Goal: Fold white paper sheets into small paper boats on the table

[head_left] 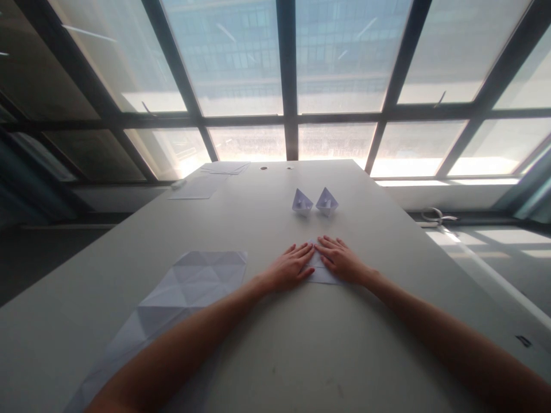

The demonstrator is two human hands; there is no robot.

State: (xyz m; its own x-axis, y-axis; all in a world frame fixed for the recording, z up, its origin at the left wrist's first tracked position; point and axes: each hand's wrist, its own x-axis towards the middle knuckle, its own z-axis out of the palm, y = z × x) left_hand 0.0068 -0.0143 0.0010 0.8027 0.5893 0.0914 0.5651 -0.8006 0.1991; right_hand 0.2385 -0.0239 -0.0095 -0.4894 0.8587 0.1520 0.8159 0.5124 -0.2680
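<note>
A folded white paper (322, 276) is laid on the counter (275, 338), partly covered by both hands. Its left part is overlain by the left hand (293, 267) and its right part by the right hand (342, 259), palms down, with the fingertips angled toward each other near its far end. In each hand the grip is released, the fingers being stretched flat. Beyond the hands, two boat-like origami pieces (302, 202) are set side by side, slightly apart. To the left, a large creased sheet (202, 281) is spread, partly hidden by the left forearm (185, 338). Toward the counter's far left corner, a plain sheet (193, 187) and some papers (228, 167) are placed. Past the far edge, the room is bounded by dark-framed windows (241, 57).
</note>
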